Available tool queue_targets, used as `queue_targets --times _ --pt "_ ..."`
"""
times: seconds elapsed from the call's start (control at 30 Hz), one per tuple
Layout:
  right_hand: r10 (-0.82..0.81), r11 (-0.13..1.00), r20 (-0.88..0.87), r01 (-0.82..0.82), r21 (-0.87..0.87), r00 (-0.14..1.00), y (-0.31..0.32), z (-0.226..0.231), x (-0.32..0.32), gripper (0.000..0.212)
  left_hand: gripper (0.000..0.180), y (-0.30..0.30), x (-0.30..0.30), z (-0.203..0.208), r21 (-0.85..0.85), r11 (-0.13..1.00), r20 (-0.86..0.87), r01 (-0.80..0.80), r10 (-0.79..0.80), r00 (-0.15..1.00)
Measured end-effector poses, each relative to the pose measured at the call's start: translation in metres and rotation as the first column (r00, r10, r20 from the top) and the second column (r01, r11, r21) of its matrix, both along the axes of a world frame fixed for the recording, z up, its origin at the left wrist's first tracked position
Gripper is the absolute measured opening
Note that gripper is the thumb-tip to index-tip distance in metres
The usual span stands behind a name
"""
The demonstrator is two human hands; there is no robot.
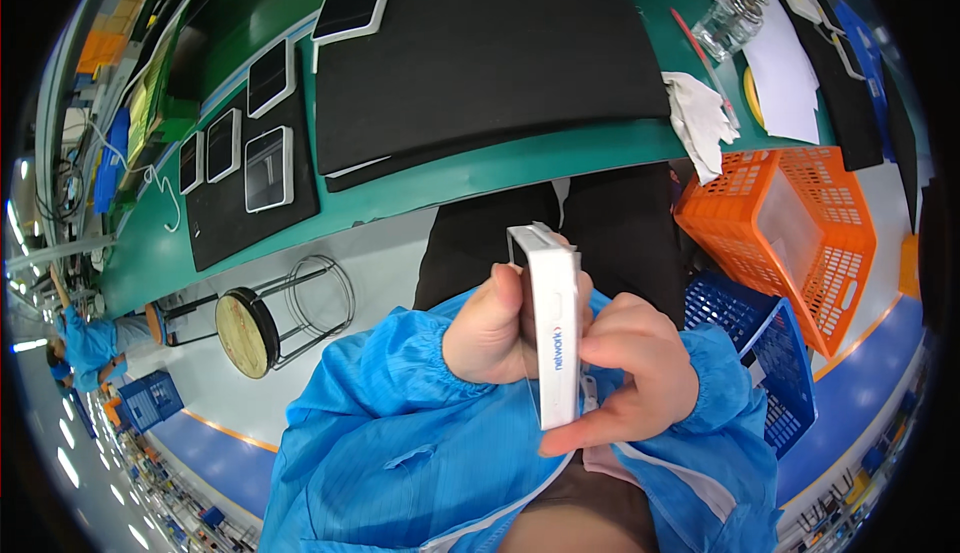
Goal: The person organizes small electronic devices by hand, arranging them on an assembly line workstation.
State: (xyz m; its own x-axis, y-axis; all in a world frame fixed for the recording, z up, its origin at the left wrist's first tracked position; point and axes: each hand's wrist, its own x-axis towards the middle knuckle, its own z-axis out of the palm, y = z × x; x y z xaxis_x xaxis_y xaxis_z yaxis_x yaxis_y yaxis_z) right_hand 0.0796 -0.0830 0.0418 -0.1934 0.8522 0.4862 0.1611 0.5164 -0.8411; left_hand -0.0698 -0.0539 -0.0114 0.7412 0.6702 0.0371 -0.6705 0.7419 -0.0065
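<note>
A white box-shaped device with a dark glossy face (556, 338) is held upright in front of my body, its narrow white side turned up toward me. My left hand (492, 331) grips it from the left, thumb lying along the dark face. On the other side my right hand (640, 368) holds it too, with the thumb near its lower end and bent fingers against the edge. Several similar white devices with dark screens lie at the bench's left, among them one (269, 169) on a small black mat (215, 223) and a larger one (354, 5) by the big mat.
A big black mat (480, 63) covers much of the green bench (480, 175). At right sit a white cloth (697, 118), a red pen (690, 35), a glass jar (728, 28) and papers (785, 83). Orange (735, 218) and blue crates (790, 373) stand beside me; a round stool (246, 333) is left.
</note>
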Motion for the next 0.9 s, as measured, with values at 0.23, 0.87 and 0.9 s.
queue_targets --times 0.23,0.87,0.9 --pt "-0.046 0.999 -0.073 0.047 0.008 0.996 0.002 0.006 -0.013 0.058 0.06 -0.009 -0.004 -0.004 0.003 0.996 -0.052 0.093 -0.092 0.994" --pt "-0.139 0.966 -0.094 0.156 0.204 0.986 0.003 0.006 -0.042 0.053 0.053 -0.013 0.003 -0.004 0.044 0.999 0.109 -0.02 0.015 0.994" --pt "-0.134 0.967 -0.094 0.151 0.206 0.987 0.004 0.005 -0.042 0.053 0.053 -0.012 0.003 -0.001 0.046 0.999 0.146 0.015 -0.022 0.989"
